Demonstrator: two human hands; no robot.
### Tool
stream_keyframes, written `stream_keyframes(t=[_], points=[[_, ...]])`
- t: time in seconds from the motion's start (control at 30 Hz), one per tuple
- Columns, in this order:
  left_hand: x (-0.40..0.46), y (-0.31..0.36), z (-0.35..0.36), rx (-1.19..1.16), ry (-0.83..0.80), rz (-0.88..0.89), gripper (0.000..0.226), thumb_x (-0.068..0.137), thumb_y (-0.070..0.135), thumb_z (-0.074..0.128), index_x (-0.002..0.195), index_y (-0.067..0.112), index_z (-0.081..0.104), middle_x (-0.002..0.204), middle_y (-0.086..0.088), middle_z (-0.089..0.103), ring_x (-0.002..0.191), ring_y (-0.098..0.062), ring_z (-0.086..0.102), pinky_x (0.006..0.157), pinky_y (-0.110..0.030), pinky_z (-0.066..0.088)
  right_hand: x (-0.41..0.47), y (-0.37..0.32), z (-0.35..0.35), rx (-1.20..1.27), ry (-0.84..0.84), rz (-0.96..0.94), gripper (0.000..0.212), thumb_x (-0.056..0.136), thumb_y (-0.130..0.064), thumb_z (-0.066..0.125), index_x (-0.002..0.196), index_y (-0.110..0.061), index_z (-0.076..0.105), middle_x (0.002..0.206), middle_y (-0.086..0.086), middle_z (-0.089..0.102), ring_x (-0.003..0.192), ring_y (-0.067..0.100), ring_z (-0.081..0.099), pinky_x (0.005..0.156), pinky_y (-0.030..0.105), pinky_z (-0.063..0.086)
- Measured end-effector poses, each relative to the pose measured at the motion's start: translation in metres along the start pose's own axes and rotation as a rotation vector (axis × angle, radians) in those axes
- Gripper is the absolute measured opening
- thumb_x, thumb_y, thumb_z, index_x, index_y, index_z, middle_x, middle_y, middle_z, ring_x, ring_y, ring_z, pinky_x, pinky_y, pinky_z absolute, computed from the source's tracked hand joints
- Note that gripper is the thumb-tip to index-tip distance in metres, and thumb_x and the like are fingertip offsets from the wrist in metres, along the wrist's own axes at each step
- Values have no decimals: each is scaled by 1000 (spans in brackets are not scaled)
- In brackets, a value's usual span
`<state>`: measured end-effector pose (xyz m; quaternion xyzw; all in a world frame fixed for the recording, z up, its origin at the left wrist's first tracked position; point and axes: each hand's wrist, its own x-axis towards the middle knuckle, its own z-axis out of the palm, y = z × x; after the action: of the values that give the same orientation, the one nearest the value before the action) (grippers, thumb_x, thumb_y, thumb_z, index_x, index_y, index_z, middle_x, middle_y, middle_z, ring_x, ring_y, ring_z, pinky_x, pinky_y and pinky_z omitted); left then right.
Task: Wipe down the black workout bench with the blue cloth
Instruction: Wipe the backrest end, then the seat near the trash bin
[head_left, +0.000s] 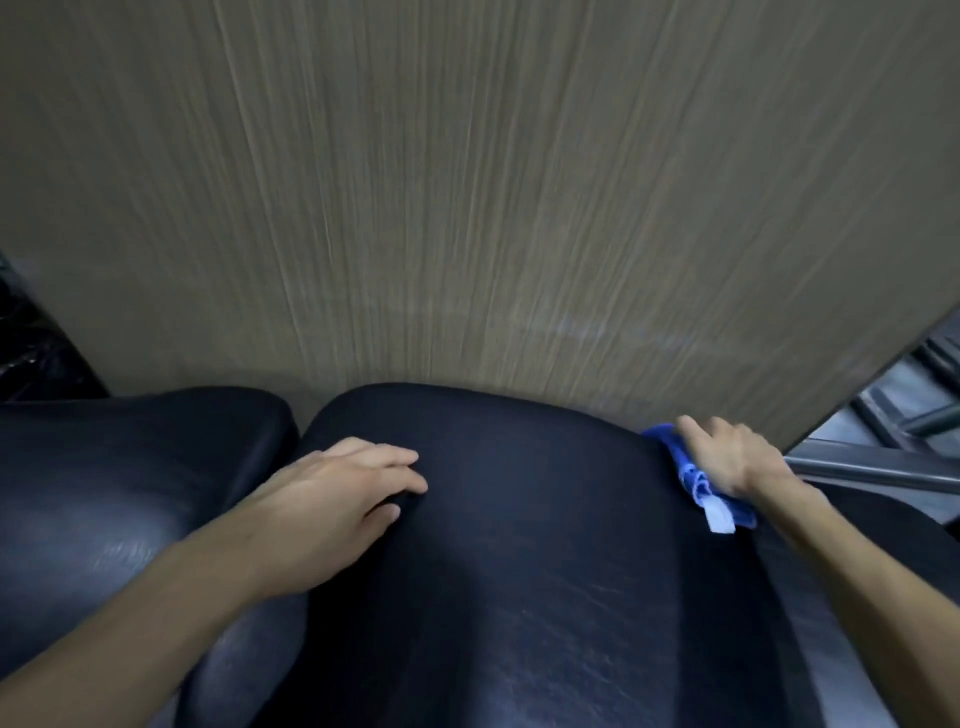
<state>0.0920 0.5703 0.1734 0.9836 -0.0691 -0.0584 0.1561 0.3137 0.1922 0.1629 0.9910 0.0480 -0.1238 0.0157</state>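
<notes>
Risk assessment, wiping stage. Black workout bench pad (519, 545) in centre view, far end close to a wood-grain wall panel (467, 182); second black pad (104, 493) just beside it on the left, narrow gap between. Blue cloth (691, 478) bunched at the far right edge of the centre pad, white tag (719, 512) hanging from the near end. Right hand (737, 457) on top of the cloth, fingers bent over the bunch and pressing it onto the pad edge; whether the thumb closes underneath cannot be told. Left hand (343, 493) flat on the left part of the same pad, fingers spread and nearly straight, holding nothing, apparently bracing. Likely faults from this position: cloth slipping off the rounded right edge and dropping toward the metal frame tube (883, 467) below, caused by pressure applied over the edge instead of onto the top face. Bunched cloth giving only a narrow contact strip, leaving unwiped streaks across the broad centre; flattening advised before the next pass. Knuckles striking the wall panel on a forward stroke, given the small clearance at the far end. Area under the left palm missed unless that hand is lifted or moved. Left pad and the gap between pads easily skipped, judged untouched by the cloth at present.
</notes>
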Motion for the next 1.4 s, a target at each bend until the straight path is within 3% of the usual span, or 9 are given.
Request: stream_keyframes(t=[0.17, 0.33, 0.5, 0.63, 0.87, 0.97, 1.17, 1.27, 1.4], points=[[-14, -25, -3, -3, 34, 18, 37, 100, 37, 46, 136, 48, 48, 152, 30, 36, 142, 3, 28, 112, -33, 37, 13, -75, -3, 24, 22, 24, 61, 92, -49, 19, 114, -10, 61, 128, 21, 60, 115, 38, 57, 91, 42, 39], [-28, -44, -12, -32, 68, -13, 35, 102, 36, 44, 134, 45, 52, 150, 29, 41, 140, 3, 32, 112, -35, 38, 17, -211, -8, 59, 41, -187, 60, 96, -45, 24, 124, -7, 61, 135, 21, 58, 122, 36, 56, 98, 40, 41], [-38, -74, -26, -75, 124, -62, 38, 93, 36, 37, 119, 40, 65, 134, 26, 58, 128, -2, 48, 107, -34, 43, -13, -340, -7, 107, 21, -447, 59, 97, -47, 24, 124, -10, 62, 131, 20, 60, 119, 37, 55, 92, 41, 39], [-34, -100, -39, -118, 197, -119, 38, 94, 29, 34, 112, 38, 67, 121, 24, 63, 117, -7, 55, 99, -39, 47, -7, -311, -1, 136, 51, -503, 58, 83, -56, 20, 103, -29, 67, 118, 13, 67, 106, 36, 59, 77, 39, 36], [-23, -131, -46, -135, 166, -184, 38, 97, 22, 37, 113, 43, 63, 121, 28, 62, 113, -7, 57, 97, -39, 49, 3, -225, 0, 126, 96, -196, 66, 76, -60, 15, 96, -24, 66, 110, 14, 66, 92, 35, 54, 76, 40, 36], [-27, -136, -53, -137, 171, -170, 38, 99, 17, 39, 116, 40, 64, 122, 26, 63, 112, -7, 58, 96, -38, 49, -1, -253, -1, 104, 109, -137, 55, 89, -54, 25, 93, -14, 63, 111, 20, 65, 93, 36, 53, 80, 40, 38], [-41, -166, -61, -149, 180, -175, 41, 94, 13, 41, 117, 38, 65, 118, 22, 65, 107, -11, 62, 92, -40, 51, -24, -358, 5, 59, 146, -348, 63, 88, -58, 27, 108, -15, 69, 115, 21, 66, 107, 40, 59, 82, 40, 39], [-40, -172, -64, -142, 189, -152, 43, 94, 12, 41, 117, 40, 64, 119, 19, 66, 107, -16, 63, 91, -42, 52, -51, -399, 12, -19, 181, -460, 58, 94, -54, 30, 96, -10, 68, 108, 22, 69, 105, 38, 62, 87, 40, 41], [-39, -171, -69, -153, 194, -149, 44, 94, 11, 40, 118, 40, 64, 121, 16, 66, 111, -17, 62, 92, -42, 52, -84, -407, 27, -16, 316, -517, 53, 91, -53, 24, 75, -16, 57, 96, 11, 72, 102, 30, 61, 99, 36, 35]])
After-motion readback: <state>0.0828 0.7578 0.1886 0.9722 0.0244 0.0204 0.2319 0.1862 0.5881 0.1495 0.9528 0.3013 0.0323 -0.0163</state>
